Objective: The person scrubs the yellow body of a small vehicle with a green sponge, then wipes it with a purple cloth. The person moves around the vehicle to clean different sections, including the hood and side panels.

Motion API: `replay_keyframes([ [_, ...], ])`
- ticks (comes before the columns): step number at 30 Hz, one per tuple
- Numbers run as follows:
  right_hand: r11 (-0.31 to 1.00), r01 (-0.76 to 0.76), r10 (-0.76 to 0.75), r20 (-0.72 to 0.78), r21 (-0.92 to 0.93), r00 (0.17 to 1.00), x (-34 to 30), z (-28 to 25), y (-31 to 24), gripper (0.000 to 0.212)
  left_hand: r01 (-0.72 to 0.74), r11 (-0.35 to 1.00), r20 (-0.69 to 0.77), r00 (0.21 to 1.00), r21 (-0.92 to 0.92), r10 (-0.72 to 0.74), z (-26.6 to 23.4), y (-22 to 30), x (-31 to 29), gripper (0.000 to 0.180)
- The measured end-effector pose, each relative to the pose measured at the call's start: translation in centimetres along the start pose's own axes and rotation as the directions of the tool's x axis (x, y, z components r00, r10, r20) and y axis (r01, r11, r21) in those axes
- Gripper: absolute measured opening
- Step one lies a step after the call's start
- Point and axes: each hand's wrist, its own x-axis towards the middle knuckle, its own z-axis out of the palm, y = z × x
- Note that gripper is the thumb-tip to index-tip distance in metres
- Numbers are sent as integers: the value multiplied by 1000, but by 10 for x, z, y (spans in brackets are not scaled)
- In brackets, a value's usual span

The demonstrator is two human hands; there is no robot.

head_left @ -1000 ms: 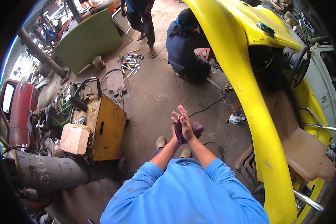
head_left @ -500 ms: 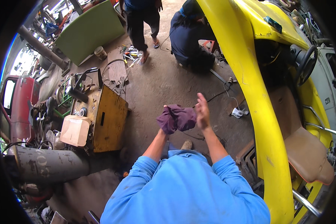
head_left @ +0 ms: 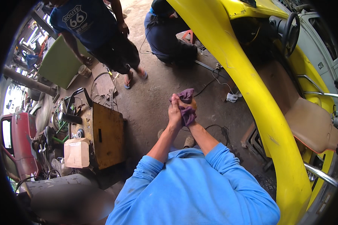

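A crumpled dark purple cloth (head_left: pixel 189 117) is squeezed between my two hands in front of my body, with folds sticking out above and below the fingers. My right hand (head_left: pixel 190 104) wraps its fingers round the cloth. Against it from the left presses my left hand (head_left: pixel 174 111), its fingers close together and pointing away from me. Part of the cloth and the inner sides of both palms are hidden where the hands meet.
A yellow car body (head_left: pixel 248 78) runs along my right, with a tan seat (head_left: pixel 310 122) inside. To the left stands a yellow metal cabinet (head_left: pixel 108 137) bearing a cardboard box (head_left: pixel 77 153). Ahead, one person (head_left: pixel 101 33) stands and another (head_left: pixel 167 37) crouches beside cables on the floor.
My hands have come together; the cloth, earlier draped over my left hand with my right hand open beside it, is now bunched between them. The standing person has come nearer.
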Motion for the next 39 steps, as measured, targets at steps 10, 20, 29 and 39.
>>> replay_keyframes([
  [10, 859, 446, -229, 593, -250, 772, 0, -72, 11, 38, 607, 784, 422, 750, -132, -509, -59, -32, 34, 56],
  [20, 872, -487, 375, 572, 48, 729, 9, -202, -14, 115, 479, 863, 474, 805, -164, -357, 22, -7, -4, 84],
  [29, 955, -141, 223, -319, 259, 921, 33, -159, 47, 40, -93, 855, 382, 915, 510, -129, 113, -87, 24, 41],
  [39, 803, 135, -301, -200, -580, 933, 111, -145, 39, 34, 810, 573, 343, 507, 125, -791, 114, -99, 170, 41],
])
